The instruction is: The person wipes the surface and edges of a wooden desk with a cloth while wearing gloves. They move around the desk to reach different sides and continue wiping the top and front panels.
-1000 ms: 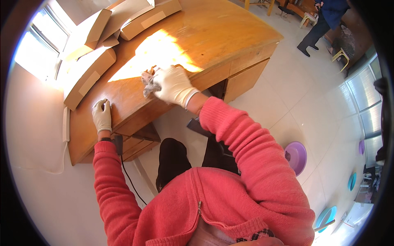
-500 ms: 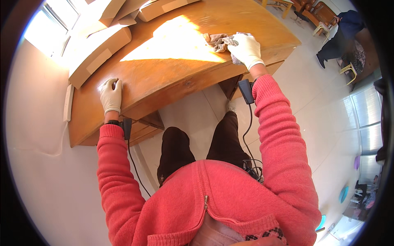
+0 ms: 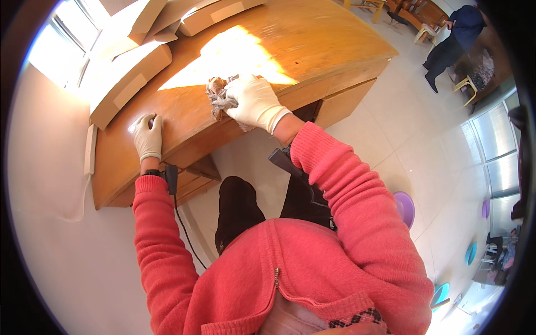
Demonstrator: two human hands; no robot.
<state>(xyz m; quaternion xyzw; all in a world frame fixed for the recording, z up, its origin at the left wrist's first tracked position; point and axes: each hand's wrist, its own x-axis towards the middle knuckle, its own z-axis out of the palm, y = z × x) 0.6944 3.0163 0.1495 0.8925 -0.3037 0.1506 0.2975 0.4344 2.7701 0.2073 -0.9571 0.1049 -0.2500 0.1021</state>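
Observation:
A crumpled grey-brown rag is bunched under my right hand, which wears a white glove and grips it on the front part of the wooden desk top. Part of the rag hangs over the desk's front edge. My left hand, also gloved, rests at the left end of the desk with its fingers curled in. A small dark gap shows between its thumb and fingers; whether anything is inside is hidden.
Cardboard boxes stand along the desk's back left, beside a bright window. Sunlight glares on the desk top. A purple basin is on the floor at right. Another person bends over at far right, near a wooden bench.
My right hand has swept the rag leftward along the desk front, from near its right end to the middle. My left hand has hardly moved. The purple basin has come into view.

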